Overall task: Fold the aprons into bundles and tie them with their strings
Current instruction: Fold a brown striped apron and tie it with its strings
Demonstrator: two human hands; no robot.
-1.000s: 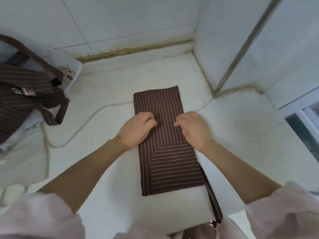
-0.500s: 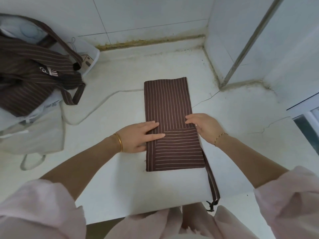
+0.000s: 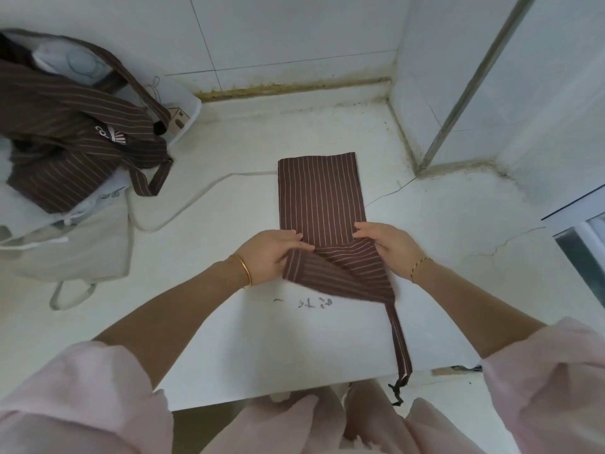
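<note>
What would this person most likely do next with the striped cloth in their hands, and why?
Probably carry the near end forward and lay it over the far half. The left hand and right hand pinch the near end of the apron, raised off the table; the far half lies flat.

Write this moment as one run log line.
left hand grips apron | right hand grips apron | near end lifted | string hangs off table

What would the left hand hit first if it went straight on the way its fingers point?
The left hand points rightward across the folded apron it grips; past that cloth, it would probably meet the right hand first, though their heights are hard to compare.
</note>
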